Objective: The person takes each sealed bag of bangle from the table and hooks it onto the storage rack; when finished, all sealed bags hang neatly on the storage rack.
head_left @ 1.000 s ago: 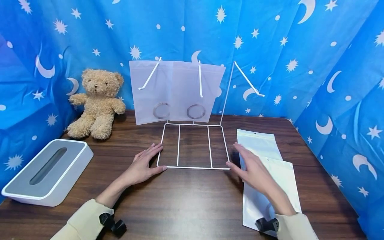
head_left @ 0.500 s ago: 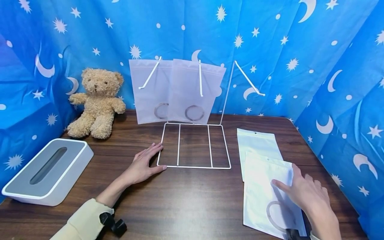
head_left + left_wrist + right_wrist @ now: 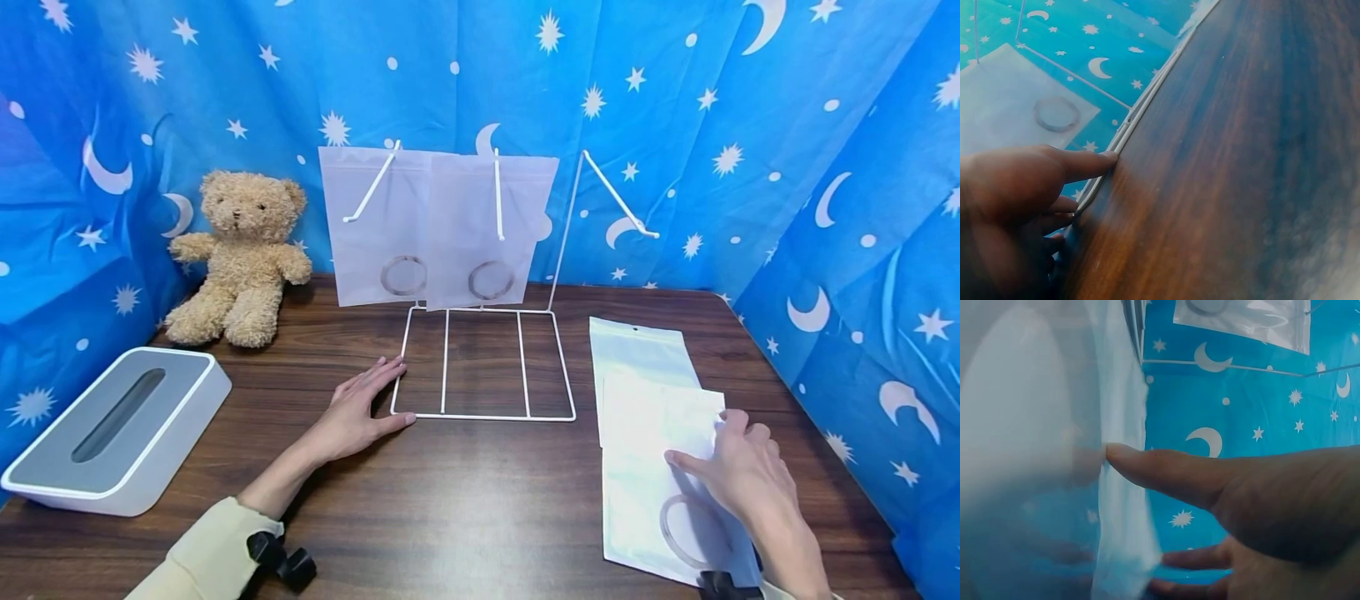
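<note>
A white wire display rack [image 3: 487,417] stands on the table, with three arms projecting at the top. A frosted zip bag [image 3: 367,237] hangs from the left arm and another [image 3: 480,233] from the middle one; each contains a ring-shaped item. My left hand [image 3: 356,417] rests at the front left corner of the rack's base, fingers and thumb extended along the wire. At the right, two white zip bags overlap: a rear one [image 3: 637,346] and a front one [image 3: 637,500]. My right hand [image 3: 750,471] pinches the front bag at its right edge, thumb on top.
A teddy bear [image 3: 243,258] sits at the back left. A grey-topped tissue box [image 3: 120,429] lies at the left edge of the wooden table [image 3: 480,517]. Blue star-patterned cloth [image 3: 750,225] surrounds the back and sides. The rack's right arm [image 3: 618,196] carries nothing.
My right hand has gone from the rack's front right corner to the front zip bag and taken its right edge. The bag's upper part has shifted slightly. My left hand has stayed put.
</note>
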